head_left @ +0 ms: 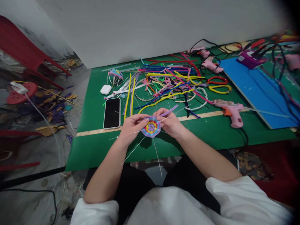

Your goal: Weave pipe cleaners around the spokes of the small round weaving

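A small woven disc (152, 127) with purple, yellow, red and blue rings is held up over the table's front part. Thin pale spokes stick out from it on several sides. My left hand (134, 125) pinches its left rim between thumb and fingers. On the other side, my right hand (170, 122) has its fingers closed on a lilac pipe cleaner (172, 110) at the disc's upper right edge; the free end points up to the right. Beyond the hands lies a tangle of coloured pipe cleaners (164, 82).
A phone (112, 113) and a white earbud case (106, 89) lie to the left, near a small woven umbrella shape (114, 76). At right are scissors (219, 85), a pink glue gun (231, 111), a blue board (257, 93) and a purple power block (250, 59) with cords.
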Tool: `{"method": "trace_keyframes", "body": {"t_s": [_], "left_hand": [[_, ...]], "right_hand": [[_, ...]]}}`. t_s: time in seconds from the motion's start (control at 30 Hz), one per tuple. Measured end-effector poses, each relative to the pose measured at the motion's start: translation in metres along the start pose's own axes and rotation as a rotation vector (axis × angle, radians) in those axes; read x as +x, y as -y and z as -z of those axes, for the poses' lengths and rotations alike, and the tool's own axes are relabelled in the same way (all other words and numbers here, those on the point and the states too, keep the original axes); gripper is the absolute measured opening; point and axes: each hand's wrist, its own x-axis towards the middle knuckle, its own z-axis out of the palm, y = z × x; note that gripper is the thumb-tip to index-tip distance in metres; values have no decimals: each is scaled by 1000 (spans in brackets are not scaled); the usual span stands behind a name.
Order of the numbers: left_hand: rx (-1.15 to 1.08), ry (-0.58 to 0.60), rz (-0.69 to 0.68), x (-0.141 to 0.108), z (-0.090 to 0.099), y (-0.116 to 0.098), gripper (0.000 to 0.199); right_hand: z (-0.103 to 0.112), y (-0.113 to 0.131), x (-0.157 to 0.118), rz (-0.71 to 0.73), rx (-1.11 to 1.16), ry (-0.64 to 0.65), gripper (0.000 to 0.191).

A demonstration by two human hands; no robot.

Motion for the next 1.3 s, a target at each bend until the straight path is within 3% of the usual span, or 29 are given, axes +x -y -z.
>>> {"method": "trace_keyframes", "body": {"t_s": [0.2, 0.4, 0.63, 0.9, 1.17, 1.3], "left_hand": [[130, 32, -56, -4, 3, 0, 23], [295, -7, -126, -6, 4, -3, 23], [42, 137, 59, 1, 7, 5, 25], [-25, -23, 71, 4, 2, 5, 25], [89, -173, -56, 5, 3, 5, 24], [240, -265, -187, 3, 1, 7, 20]], "right_hand": [[1, 5, 0, 51, -147, 35, 23], [3, 7, 0, 88, -330, -34, 22], [-1, 10, -4, 79, -430, 15, 23], [-1, 10, -2, 38, -415, 23, 19], [1, 9, -2, 64, -365, 74, 18], [0, 8, -2, 31, -357, 25, 20]]}}
